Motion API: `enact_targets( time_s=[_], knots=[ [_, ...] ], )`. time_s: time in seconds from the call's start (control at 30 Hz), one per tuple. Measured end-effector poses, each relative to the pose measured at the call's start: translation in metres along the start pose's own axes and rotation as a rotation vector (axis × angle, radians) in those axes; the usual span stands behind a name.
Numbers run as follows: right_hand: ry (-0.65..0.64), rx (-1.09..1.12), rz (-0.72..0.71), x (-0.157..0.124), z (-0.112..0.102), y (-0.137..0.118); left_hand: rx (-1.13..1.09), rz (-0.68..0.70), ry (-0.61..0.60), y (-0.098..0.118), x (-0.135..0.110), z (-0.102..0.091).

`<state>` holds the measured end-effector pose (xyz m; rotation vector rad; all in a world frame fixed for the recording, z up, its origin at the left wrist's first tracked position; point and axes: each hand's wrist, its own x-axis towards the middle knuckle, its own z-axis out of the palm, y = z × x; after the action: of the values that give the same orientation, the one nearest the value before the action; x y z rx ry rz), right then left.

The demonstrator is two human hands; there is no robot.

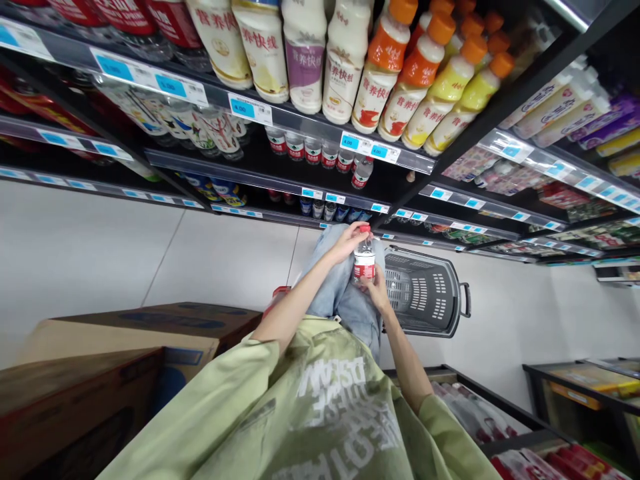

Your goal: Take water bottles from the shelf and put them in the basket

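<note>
Shop aisle. White tiled floor [90, 253]. Black shelving [280, 177] across the top and down the right side. Top shelf packed with cream bottles [305, 53] and orange-capped bottles [430, 87]. Blue price tags [250, 108] along the shelf edges. Row of small red-labelled shelf bottles [320, 152] one level lower. Grey plastic basket [425, 293] on the floor just beside the jeans [350, 307], black handle at its right end. Brown cardboard boxes [125, 340] at lower left, near the left elbow. Low racks [500, 413] of packaged goods at lower right.

Left end of the basket hidden behind the right forearm and leg. Goods on the dark left-hand shelves too blurred to name. Label print everywhere too small to read properly. Green shirt [320, 413] filling the bottom centre, covering the body and cut off by the frame edge. Racks at lower right also cut off.

Handheld bottle [365, 261]: small, clear, red cap, red label, roughly upright, in the air over the jeans, just left of the basket, between both hands. Left hand [345, 243] curled round the bottle's top, fingers closed at the neck and touching the cap, cap partly visible past the fingertips. Right hand [379, 288] closed round the lower part of the bottle from below and the right side, fingers wrapped, base hidden in the palm. Both hands in firm contact with the handheld bottle, neither one touching the basket or the shelving.
</note>
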<state>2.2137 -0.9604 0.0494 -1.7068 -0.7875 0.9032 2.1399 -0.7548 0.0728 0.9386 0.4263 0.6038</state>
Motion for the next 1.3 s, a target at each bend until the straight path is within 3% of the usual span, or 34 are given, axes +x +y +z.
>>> enact_targets(
  time_s=[0.13, 0.23, 0.37, 0.57, 0.77, 0.87, 1.13, 1.3],
  knots=[
    [0.032, 0.207, 0.114, -0.001, -0.007, 0.001, -0.019, -0.039, 0.014, 0.004, -0.002, 0.002],
    [-0.01, 0.232, 0.151, -0.001, -0.01, -0.004, 0.017, -0.027, -0.001, 0.008, -0.005, 0.003],
    [-0.107, 0.099, 0.171, -0.003, -0.014, -0.016, 0.117, 0.012, -0.056, 0.014, -0.009, 0.003],
    [-0.116, -0.211, 0.007, -0.002, -0.006, -0.022, 0.287, 0.01, -0.11, 0.018, -0.014, 0.002],
    [0.097, -0.229, -0.173, 0.016, 0.029, -0.041, 0.375, 0.013, -0.079, 0.024, -0.019, 0.001],
    [0.178, -0.269, -0.175, 0.023, 0.035, -0.052, 0.369, 0.021, -0.077, 0.029, -0.019, 0.001],
    [0.295, -0.327, -0.171, 0.02, 0.023, -0.067, 0.354, -0.095, -0.134, 0.018, -0.013, -0.007],
    [0.356, -0.255, -0.165, 0.004, 0.004, -0.067, 0.334, -0.117, -0.216, 0.013, -0.013, -0.006]
  ],
)
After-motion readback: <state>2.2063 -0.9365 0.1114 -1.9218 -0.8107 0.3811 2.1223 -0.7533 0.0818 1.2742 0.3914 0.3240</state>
